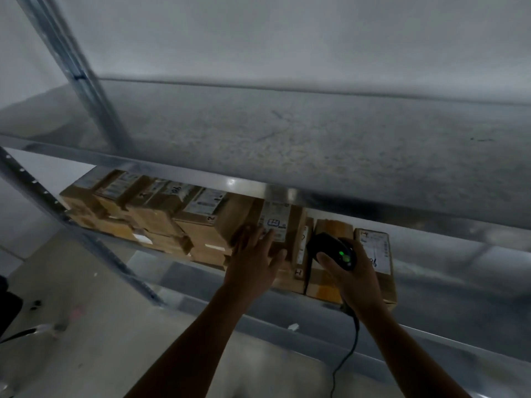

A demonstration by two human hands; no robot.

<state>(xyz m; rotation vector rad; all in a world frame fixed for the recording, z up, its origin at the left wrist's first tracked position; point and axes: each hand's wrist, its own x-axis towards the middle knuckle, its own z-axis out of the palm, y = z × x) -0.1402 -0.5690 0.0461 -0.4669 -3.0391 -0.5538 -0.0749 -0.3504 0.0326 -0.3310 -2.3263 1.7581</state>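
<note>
Left hand (pixel 253 254) is spread flat, fingers straight, resting against a labelled box (pixel 277 225) on the lower shelf (pixel 431 285). Right hand (pixel 352 271) grips a black scanner (pixel 333 249), green light lit, just beside that box, cable (pixel 349 351) hanging below.

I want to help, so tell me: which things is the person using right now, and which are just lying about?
In use: left hand, fingers straight against the labelled box; right hand, gripping the black scanner with its green light on.
Lying about: stacked boxes further left; white scrap below; metal shelf above.
</note>
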